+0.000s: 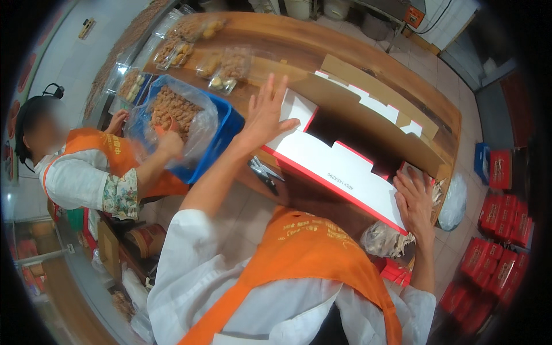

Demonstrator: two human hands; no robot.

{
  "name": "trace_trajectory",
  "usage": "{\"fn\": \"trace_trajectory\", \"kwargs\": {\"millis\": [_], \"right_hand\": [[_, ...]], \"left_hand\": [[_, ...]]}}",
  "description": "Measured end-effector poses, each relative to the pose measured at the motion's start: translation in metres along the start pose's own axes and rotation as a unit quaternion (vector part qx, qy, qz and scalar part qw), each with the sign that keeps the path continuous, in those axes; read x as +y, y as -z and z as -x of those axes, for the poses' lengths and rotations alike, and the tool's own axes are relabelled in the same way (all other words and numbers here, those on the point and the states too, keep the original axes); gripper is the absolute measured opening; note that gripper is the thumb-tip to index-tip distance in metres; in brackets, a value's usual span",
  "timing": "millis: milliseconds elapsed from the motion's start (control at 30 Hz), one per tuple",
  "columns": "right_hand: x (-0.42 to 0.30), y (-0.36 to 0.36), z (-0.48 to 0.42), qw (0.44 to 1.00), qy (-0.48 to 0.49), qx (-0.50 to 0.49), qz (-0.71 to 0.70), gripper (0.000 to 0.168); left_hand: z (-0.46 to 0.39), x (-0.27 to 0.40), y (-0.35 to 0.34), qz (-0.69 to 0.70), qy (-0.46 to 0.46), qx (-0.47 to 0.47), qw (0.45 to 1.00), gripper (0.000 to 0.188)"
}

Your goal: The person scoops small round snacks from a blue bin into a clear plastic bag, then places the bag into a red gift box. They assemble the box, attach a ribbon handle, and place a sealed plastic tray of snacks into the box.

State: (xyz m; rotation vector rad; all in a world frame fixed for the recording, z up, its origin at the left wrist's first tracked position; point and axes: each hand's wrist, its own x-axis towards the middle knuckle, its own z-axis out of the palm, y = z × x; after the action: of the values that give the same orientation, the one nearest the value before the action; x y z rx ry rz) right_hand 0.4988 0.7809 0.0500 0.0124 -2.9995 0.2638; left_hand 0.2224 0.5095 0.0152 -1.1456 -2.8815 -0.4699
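Note:
A large cardboard box, white inside its flaps and red along the edges, lies with its top unfolded on the wooden table in front of me. My left hand rests on the box's left end flap, fingers spread. Against the right end flap and the near flap's corner lies my right hand, its fingers apart. Neither hand is closed around anything. The near flap bears printing. Beyond the box is a long brown cardboard piece with white tabs. Scissors with dark handles lie left of the box, by the table's near edge.
At left a co-worker scoops brown snack pieces in a bag-lined blue crate. Clear plastic packs stand on the wooden table. A bag of dried pieces is near my right forearm. Red boxes are stacked at right.

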Motion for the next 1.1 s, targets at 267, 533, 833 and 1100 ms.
{"fn": "trace_trajectory", "kwargs": {"millis": [267,533,833,1100], "right_hand": [[0.011,-0.023,0.013,0.973,-0.069,0.17,-0.14,0.008],[0.015,-0.046,0.035,0.922,-0.214,0.244,-0.209,0.079],[0.032,-0.007,0.023,0.897,-0.173,0.079,-0.398,0.03],[0.025,0.014,-0.014,0.972,-0.131,-0.134,-0.145,0.092]], "left_hand": [[-0.01,-0.007,-0.007,0.155,-0.115,0.06,0.979,0.088],[-0.012,-0.005,-0.012,0.63,0.041,-0.017,0.775,0.042],[-0.026,-0.033,0.005,0.364,-0.127,-0.184,0.904,0.053],[-0.039,0.013,0.034,0.017,-0.211,-0.276,0.938,0.098]]}}
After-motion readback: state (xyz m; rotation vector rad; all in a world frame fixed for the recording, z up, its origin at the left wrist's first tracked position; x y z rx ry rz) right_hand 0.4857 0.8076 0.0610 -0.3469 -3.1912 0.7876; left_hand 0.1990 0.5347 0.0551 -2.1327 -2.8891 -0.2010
